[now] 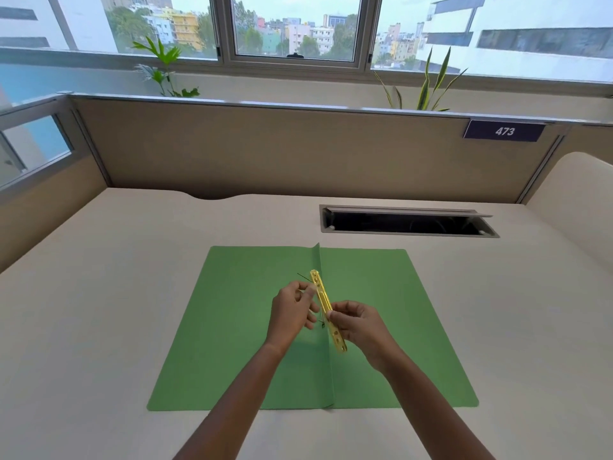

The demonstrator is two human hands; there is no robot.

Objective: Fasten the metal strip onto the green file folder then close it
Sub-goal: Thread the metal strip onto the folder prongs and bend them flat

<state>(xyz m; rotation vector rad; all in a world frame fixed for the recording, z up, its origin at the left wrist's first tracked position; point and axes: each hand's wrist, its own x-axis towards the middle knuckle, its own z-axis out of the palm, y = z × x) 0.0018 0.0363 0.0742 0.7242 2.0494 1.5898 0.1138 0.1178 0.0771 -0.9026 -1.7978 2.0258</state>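
Folder lies open and flat on the desk, green, spine fold running up the middle. Your right hand pinches the gold strip near its lower half, fingers closed on it. Your left hand is closed at the strip's upper part, fingertips touching its edge. The strip sits tilted above the fold, off the folder. A thin dark cord shows beside it, by your left fingers; how it attaches, I can't tell.
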